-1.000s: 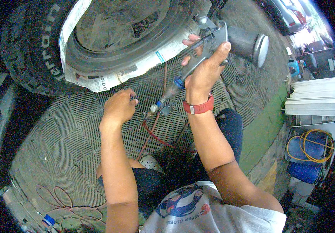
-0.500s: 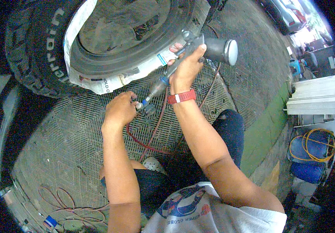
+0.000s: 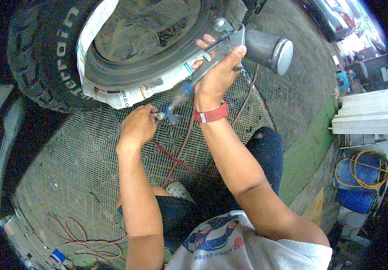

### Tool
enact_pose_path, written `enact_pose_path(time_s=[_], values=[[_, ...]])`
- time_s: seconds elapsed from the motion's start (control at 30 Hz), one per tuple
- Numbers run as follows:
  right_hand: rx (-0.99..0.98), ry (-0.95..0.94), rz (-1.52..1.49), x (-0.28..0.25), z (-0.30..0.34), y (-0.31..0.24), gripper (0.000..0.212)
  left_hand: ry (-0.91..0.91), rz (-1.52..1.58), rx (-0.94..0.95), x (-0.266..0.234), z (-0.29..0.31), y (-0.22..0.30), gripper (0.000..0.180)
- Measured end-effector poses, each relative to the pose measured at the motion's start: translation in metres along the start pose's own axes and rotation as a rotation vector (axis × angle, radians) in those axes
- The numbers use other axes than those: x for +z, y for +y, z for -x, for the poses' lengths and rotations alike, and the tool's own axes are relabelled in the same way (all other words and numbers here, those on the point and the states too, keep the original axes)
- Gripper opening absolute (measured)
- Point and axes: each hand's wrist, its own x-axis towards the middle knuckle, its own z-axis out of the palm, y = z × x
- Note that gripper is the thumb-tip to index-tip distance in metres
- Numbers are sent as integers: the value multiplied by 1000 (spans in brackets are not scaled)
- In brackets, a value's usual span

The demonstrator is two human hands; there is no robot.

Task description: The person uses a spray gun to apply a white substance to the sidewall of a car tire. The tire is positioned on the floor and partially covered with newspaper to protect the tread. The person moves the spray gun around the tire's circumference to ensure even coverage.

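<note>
My right hand is wrapped round a spray gun with a dark cup on its right side and a round grey lid. The gun slants from upper right to lower left. At its lower end, my left hand pinches the silver hose fitting beside a blue ring. A red air hose runs from under my left hand toward my knee. Just beyond both hands lies a tire with newspaper tucked around its wheel opening.
A ribbed dark mat covers the floor. Coiled hose lies at lower left. At right stand a blue drum with a yellow hose and a white corrugated panel. A car is at far right.
The spray gun has shifted slightly right, its cup swinging right and down. My left hand has edged up and left with the fitting. The red hose now hangs straighter.
</note>
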Motion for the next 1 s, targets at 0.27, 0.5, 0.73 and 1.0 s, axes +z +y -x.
enact_pose_path(time_s=[0.27,0.5,0.73,1.0], values=[[220,90,97,-24,-2,32,74,-19,31,-26,-6,2,3,32],[197,136,156,-17,1,45,70,20,37,-15,-3,5,-3,31],[23,2,69,5,-3,18,68,37,23,-6,-3,7,-4,28],[100,94,160,-12,-5,13,69,36,34,11,0,3,-8,31]])
